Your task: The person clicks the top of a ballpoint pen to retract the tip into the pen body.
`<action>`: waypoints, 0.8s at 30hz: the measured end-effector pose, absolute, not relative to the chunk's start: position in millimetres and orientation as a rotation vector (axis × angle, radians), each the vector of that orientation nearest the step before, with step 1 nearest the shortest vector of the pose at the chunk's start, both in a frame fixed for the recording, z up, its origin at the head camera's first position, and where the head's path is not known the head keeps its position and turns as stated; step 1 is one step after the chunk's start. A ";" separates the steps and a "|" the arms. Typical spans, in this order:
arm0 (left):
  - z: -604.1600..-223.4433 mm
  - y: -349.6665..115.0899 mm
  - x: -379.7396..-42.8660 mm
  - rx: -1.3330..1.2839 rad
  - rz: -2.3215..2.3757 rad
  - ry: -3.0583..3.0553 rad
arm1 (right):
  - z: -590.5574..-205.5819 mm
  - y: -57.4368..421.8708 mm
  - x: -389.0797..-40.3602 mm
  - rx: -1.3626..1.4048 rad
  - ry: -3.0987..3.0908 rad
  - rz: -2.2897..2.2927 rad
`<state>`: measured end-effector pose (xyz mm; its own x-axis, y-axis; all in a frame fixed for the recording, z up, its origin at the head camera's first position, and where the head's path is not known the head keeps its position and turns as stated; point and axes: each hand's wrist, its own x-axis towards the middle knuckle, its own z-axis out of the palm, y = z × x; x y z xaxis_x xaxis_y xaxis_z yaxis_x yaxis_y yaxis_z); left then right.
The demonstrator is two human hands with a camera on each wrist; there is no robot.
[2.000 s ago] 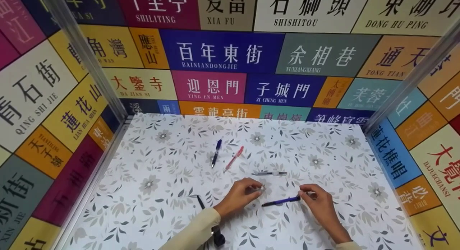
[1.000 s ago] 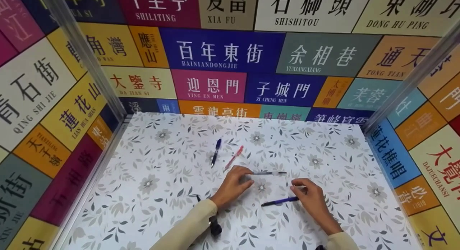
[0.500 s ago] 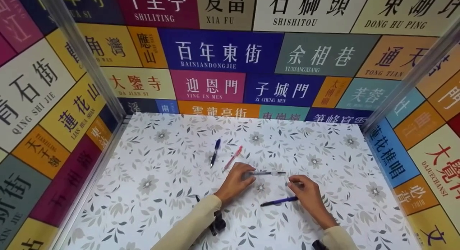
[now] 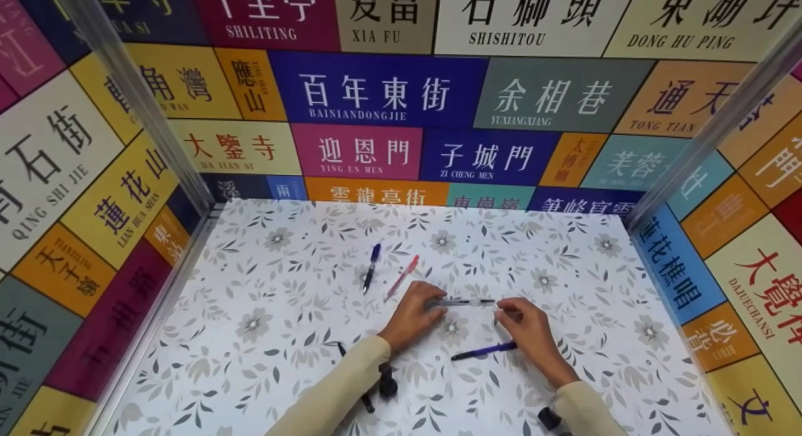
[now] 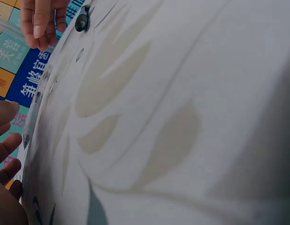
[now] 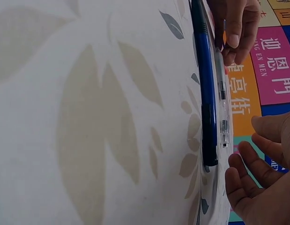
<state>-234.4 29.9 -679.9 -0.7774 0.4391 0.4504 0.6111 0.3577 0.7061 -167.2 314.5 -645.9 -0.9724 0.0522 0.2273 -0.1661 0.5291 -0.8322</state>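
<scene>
Both hands are near the clear pen (image 4: 460, 302), which lies flat and crosswise, in mid-table. Left hand (image 4: 416, 312): loosely bent fingers, not clenched, at the pen's tip end; contact cannot be told. Right hand (image 4: 526, 321): relaxed, spread fingers, holding nothing, just beyond the pen's other end.

Edges: the table cover (image 4: 301, 373) meets the panelled wall (image 4: 382, 88) at the back, between a left corner post (image 4: 155, 104) and a right corner post (image 4: 720, 132). The pens lie well apart from this back edge. Wide stretches of cover run to both sides; nearer the person, the blue pen (image 4: 482, 351) lies slantwise, one end beside the right hand. Room between hands: spanned by the clear pen.

Materials: transparent, slim barrel with a grey tip section; glossy blue barrel with black ends. Beyond the left hand, a pink pen (image 4: 402, 277) and a dark blue pen (image 4: 371, 270) lie obliquely, apart. Cover: smooth, white, grey floral print. Posts: straight, greyish, shiny. Wall: flat, coloured rectangles with lettering.
</scene>
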 end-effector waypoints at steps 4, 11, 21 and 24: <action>-677.3 31.8 -234.3 -0.920 -1.363 -2.501 | -648.5 313.7 -173.3 0.092 -2.555 1.402; -679.8 34.2 -238.8 -0.960 -1.239 -2.544 | -655.1 313.8 -183.4 0.103 -2.551 1.402; -681.8 36.9 -244.3 -1.023 -1.083 -2.552 | -659.8 316.9 -192.5 0.051 -2.591 1.466; -679.5 37.8 -244.0 -1.026 -1.053 -2.555 | -660.8 317.3 -194.0 0.027 -2.611 1.461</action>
